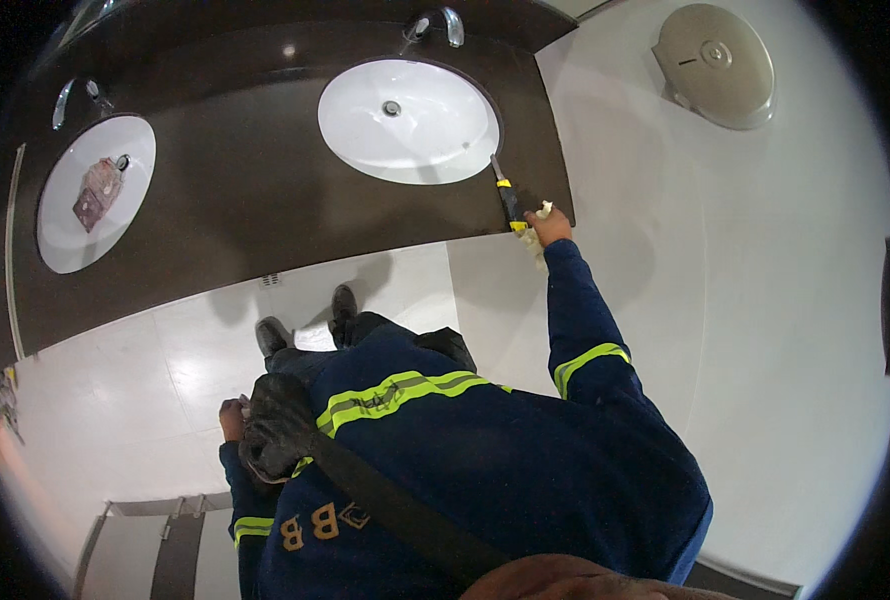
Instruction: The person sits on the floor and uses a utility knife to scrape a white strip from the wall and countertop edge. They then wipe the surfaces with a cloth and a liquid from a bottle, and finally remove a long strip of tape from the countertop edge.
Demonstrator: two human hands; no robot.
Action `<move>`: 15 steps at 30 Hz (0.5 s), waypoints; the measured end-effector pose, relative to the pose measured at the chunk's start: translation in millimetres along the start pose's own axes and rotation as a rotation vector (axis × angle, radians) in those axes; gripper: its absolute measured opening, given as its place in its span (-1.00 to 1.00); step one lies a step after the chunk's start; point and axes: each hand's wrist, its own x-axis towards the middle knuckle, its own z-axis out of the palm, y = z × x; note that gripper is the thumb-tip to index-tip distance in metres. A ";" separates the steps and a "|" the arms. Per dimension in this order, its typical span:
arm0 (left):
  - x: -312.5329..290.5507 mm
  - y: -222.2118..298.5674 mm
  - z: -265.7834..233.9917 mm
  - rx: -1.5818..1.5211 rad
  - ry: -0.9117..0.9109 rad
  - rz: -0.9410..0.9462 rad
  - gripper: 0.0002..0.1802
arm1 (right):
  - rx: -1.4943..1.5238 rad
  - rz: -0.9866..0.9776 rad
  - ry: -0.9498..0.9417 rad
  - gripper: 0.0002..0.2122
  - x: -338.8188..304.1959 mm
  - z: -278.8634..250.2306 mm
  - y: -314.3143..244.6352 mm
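My right hand (553, 226) is closed around a crumpled, pale yellowish wad (543, 212) that looks like tissue or paper, some of it hanging below the fingers. Beside it, a hand tool with a black and yellow handle (510, 203) lies at the right of the dark counter. The tool's narrow metal end reaches the rim of the white oval sink (365, 130). Low on the left, my left hand (231, 419) appears curled against a dark bag (283, 425) slung on a strap across my body. The bag partly hides its fingers and whatever they hold.
A second sink (65, 235) on the left holds a pinkish-brown, wet-looking cloth or paper (98, 193). Chrome taps (452, 27) stand behind the sinks on the dark counter (235, 160). A round dispenser (715, 65) is on the right wall. Grey partitions (130, 555) stand at lower left.
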 end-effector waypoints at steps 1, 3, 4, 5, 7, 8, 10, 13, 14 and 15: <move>-8.9 10.6 9.6 0.053 -0.080 0.047 -0.82 | -0.026 -0.015 -0.059 -0.32 1.3 -2.0 1.7; -25.2 29.2 33.0 0.044 -0.142 0.058 -0.82 | -0.068 -0.007 -0.174 -0.30 11.1 -2.6 8.6; -35.9 36.1 46.0 0.028 -0.124 0.030 -0.82 | -0.080 -0.063 -0.184 -0.29 23.8 -1.0 -9.7; -47.2 41.9 56.7 0.019 -0.106 -0.004 -0.82 | -0.092 -0.117 -0.195 -0.27 34.2 1.4 -28.1; -64.1 48.7 61.3 0.035 -0.209 0.007 -0.82 | -0.144 -0.008 -0.259 -0.20 11.6 12.4 19.8; -71.7 52.8 70.5 0.026 -0.177 -0.029 -0.82 | -0.140 -0.066 -0.243 -0.19 23.8 13.8 4.5; -89.7 59.7 84.9 0.014 -0.132 -0.088 -0.82 | -0.148 -0.139 -0.243 -0.16 31.0 14.6 -26.1; -99.1 66.4 100.2 0.005 -0.092 -0.102 -0.82 | -0.130 -0.214 -0.132 -0.37 32.2 8.1 -29.8; -97.4 62.1 96.2 0.018 -0.084 -0.089 -0.82 | -0.136 -0.215 -0.180 -0.39 24.4 1.6 -28.6; -88.1 59.9 96.3 0.024 -0.072 -0.059 -0.82 | -0.145 -0.221 -0.228 -0.41 20.6 -10.9 -26.8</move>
